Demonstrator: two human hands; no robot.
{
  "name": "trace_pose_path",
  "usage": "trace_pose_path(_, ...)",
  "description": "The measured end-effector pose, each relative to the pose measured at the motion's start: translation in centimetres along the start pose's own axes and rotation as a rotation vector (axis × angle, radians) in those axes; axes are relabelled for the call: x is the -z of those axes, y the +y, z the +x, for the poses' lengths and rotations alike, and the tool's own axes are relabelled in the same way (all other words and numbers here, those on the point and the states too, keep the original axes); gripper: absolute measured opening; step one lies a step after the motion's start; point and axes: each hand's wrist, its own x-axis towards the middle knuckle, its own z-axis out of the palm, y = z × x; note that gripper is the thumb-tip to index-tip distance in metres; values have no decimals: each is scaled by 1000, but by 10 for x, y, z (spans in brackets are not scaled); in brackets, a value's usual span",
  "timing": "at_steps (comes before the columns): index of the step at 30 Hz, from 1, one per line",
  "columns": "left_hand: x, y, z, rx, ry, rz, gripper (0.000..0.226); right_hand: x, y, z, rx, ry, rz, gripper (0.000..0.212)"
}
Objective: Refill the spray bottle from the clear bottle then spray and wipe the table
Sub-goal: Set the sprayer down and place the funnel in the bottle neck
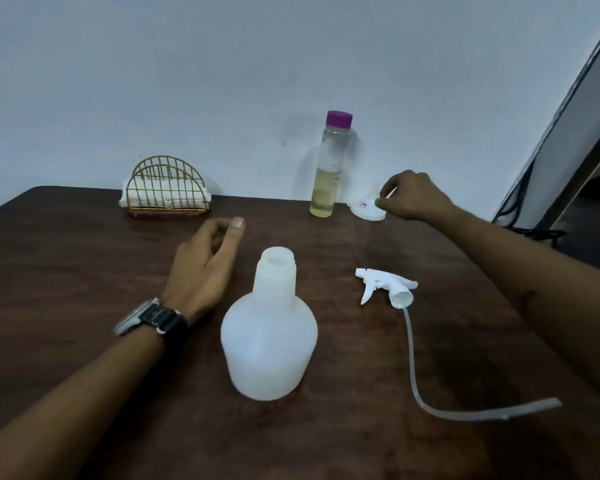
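A white spray bottle (269,327) stands upright in the middle of the dark wooden table (84,271), its neck uncapped. Its trigger head (387,285) lies on its side to the right, the dip tube (430,393) curling toward me. At the back stands the clear bottle (328,168) with a purple cap, about half full of yellowish liquid. My right hand (413,195) pinches a white funnel (368,207) lying right of that bottle. My left hand (205,265) hovers relaxed just left of the spray bottle's neck, holding nothing.
A gold wire holder (167,185) with white napkins stands at the back left against the pale wall. A grey panel and dark cables (534,233) are off the table's right rear corner.
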Motion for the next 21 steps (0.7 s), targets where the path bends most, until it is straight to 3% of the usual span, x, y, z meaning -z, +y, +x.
trace_pose_path(3, -10, -8, 7, -30, -27, 32, 35, -21, 9, 25, 52, -46, -65, 48)
trace_pose_path(6, -16, -15, 13, -78, -33, 70, 37, -43, 17, 46, 38, -46, -134, 63)
trace_pose_path(11, -20, -24, 16, -108, -89, 170, 50, -58, 24, 77, 88, -7, -136, 51)
trace_pose_path(21, -18, -24, 15, -119, -50, 220, 53, -45, 14, 65, 136, 57, -56, 32)
